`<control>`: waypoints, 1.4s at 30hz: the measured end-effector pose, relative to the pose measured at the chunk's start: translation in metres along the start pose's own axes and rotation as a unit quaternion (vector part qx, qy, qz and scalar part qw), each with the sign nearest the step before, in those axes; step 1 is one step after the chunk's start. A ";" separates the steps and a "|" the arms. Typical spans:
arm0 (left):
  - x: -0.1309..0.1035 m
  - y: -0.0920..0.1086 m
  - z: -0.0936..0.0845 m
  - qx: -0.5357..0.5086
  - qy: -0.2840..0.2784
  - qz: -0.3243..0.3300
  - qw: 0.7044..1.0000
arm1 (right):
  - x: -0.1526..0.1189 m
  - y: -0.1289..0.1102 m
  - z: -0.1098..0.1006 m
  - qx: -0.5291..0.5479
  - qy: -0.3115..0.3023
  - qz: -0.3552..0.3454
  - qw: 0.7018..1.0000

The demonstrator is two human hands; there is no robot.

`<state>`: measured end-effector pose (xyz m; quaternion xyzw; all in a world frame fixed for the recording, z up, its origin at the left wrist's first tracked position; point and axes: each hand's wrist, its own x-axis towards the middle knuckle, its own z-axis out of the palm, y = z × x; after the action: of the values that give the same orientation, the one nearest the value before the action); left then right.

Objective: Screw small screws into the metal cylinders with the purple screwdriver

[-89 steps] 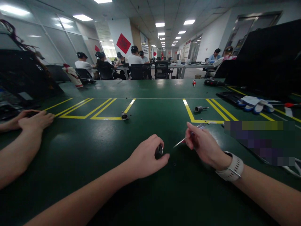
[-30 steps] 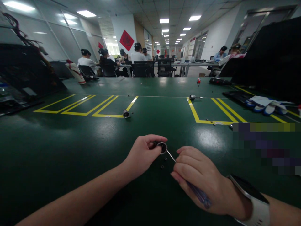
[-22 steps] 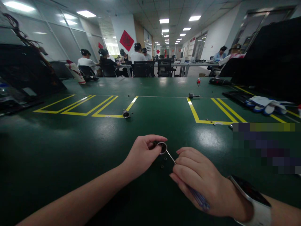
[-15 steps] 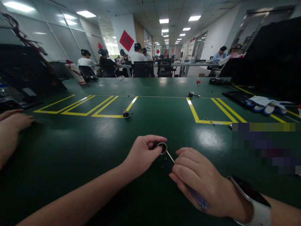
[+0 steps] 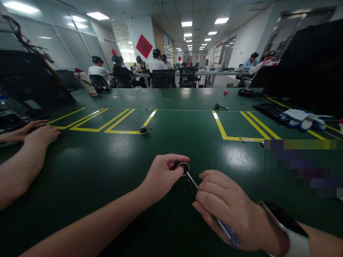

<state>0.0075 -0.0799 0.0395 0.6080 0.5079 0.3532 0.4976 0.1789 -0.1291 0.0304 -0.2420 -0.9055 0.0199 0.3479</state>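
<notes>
My left hand (image 5: 166, 173) pinches a round metal cup-like part (image 5: 184, 168) between thumb and fingers, its open mouth turned toward my right side. In my right hand (image 5: 222, 201) is a screwdriver (image 5: 193, 181) with a thin metal shaft and a clear purplish handle; its tip reaches into the mouth of the part. What the tip touches inside is hidden. Just below the part, two small dark nut-like pieces (image 5: 184, 190) lie on the green table (image 5: 112, 200). A similar metal cup-shaped part (image 5: 143, 129) rests farther off by a yellow tape corner.
Another person's hands (image 5: 40, 135) lie on the table at the left. Toward the back right are a metal part with a shaft (image 5: 220, 106), a red-handled object (image 5: 226, 92) and white-blue gloves (image 5: 304, 118). Several tiny pieces (image 5: 240, 138) lie near the right tape.
The screwdriver tip sits slightly farther left in the part, and its handle has tilted a little. At the left, the other person's hands have moved farther in over the table.
</notes>
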 end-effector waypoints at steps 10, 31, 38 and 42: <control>0.000 0.000 0.001 0.003 0.006 0.007 1.000 | 0.000 -0.001 0.001 -0.020 0.007 0.015 1.000; 0.000 -0.001 0.002 0.005 -0.006 0.010 1.000 | 0.000 -0.002 0.002 -0.029 0.007 0.018 0.999; 0.005 -0.004 -0.003 0.025 0.017 0.020 0.999 | 0.002 0.006 -0.005 0.204 0.111 0.217 0.948; 0.006 -0.003 -0.006 0.005 0.008 0.011 1.000 | 0.000 0.023 0.004 0.361 0.104 0.395 0.839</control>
<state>0.0025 -0.0727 0.0376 0.6131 0.5068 0.3607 0.4871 0.1864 -0.1084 0.0230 -0.4372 -0.6205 0.4557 0.4649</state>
